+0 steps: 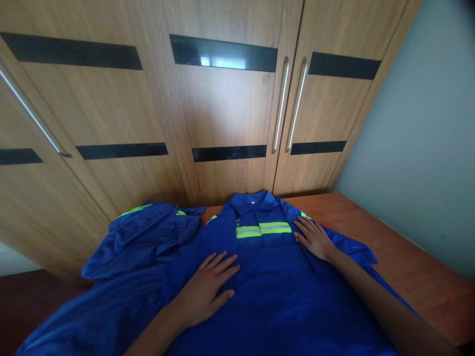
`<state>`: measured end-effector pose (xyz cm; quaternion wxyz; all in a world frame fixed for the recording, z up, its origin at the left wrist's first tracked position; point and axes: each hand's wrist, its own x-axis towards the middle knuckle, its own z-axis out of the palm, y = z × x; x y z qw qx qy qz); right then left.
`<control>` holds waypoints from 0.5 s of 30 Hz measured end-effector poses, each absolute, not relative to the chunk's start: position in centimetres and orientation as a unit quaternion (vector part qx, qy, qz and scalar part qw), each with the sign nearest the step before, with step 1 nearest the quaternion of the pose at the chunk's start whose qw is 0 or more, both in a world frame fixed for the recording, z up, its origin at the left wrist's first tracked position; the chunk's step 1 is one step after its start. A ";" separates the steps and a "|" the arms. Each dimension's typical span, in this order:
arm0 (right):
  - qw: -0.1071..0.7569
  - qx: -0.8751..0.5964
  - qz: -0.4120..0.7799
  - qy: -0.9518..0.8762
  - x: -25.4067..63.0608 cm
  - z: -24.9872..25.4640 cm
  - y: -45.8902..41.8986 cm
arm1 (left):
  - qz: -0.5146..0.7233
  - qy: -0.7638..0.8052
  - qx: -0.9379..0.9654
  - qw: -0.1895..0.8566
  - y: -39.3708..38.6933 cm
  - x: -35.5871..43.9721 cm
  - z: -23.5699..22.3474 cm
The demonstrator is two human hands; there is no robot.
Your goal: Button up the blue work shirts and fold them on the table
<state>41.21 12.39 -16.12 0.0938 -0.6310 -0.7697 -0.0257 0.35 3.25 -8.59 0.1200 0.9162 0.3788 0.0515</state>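
A blue work jacket [267, 277] with yellow-green and silver reflective strips lies spread out, front up, its collar at the far end. My left hand [208, 284] rests flat on the left part of its front, fingers spread and holding nothing. Farther up, my right hand [313, 237] lies flat near the right end of the chest strip, its fingers also apart. One sleeve [351, 247] extends to the right beyond my right hand. The lower part of the jacket runs out of view at the bottom.
Left of the jacket, more blue clothing [144, 237] with reflective strips lies in a loose heap. Beneath is a reddish-brown wooden surface [408, 262]. A wooden wardrobe [226, 109] with metal handles stands right behind, and a pale wall [423, 148] borders the right side.
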 end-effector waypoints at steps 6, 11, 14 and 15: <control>0.092 -0.626 -0.034 -0.773 42.2 -16.3 10.4 | 0.103 0.406 0.900 0.120 5.4 2.6 -5.4; 0.096 -0.633 -0.053 -0.766 43.4 -16.6 9.3 | 0.131 0.505 0.849 -0.083 11.0 5.2 -6.4; 0.110 -0.640 -0.068 -0.757 43.7 -15.6 9.1 | 0.091 0.529 0.835 -0.118 12.9 5.5 -8.7; 0.120 -0.646 -0.071 -0.750 43.4 -15.0 9.3 | 0.086 0.534 0.832 -0.124 13.1 5.5 -9.3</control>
